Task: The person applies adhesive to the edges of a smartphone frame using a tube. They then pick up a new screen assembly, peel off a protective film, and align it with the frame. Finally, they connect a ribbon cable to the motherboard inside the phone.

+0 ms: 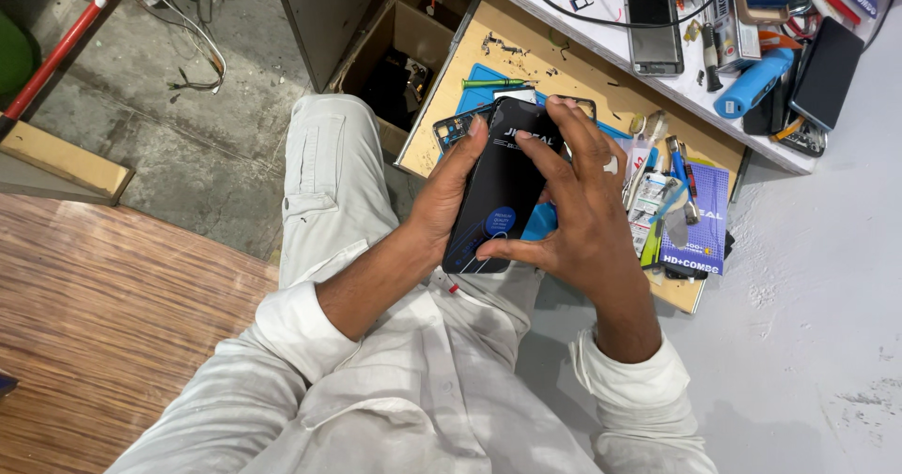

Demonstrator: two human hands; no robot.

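Cradling the black phone screen [501, 192] edgewise in your left hand [449, 197] steadies it while your right hand [583, 216] fingertips pinch its 3 o'clock edge above the wooden tray [526, 56].

A phone repair workshop: beyond the hands lies a worn wooden work board [564, 61] strewn with screwdrivers [495, 83], tweezers and a bare phone frame; farther off, a white counter [601, 4] (crowded) holds dismantled phones [654, 23].

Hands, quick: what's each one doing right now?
Left hand: closed around the edge of the black phone screen.
Right hand: fingers spread over the same screen, thumb at its lower end.
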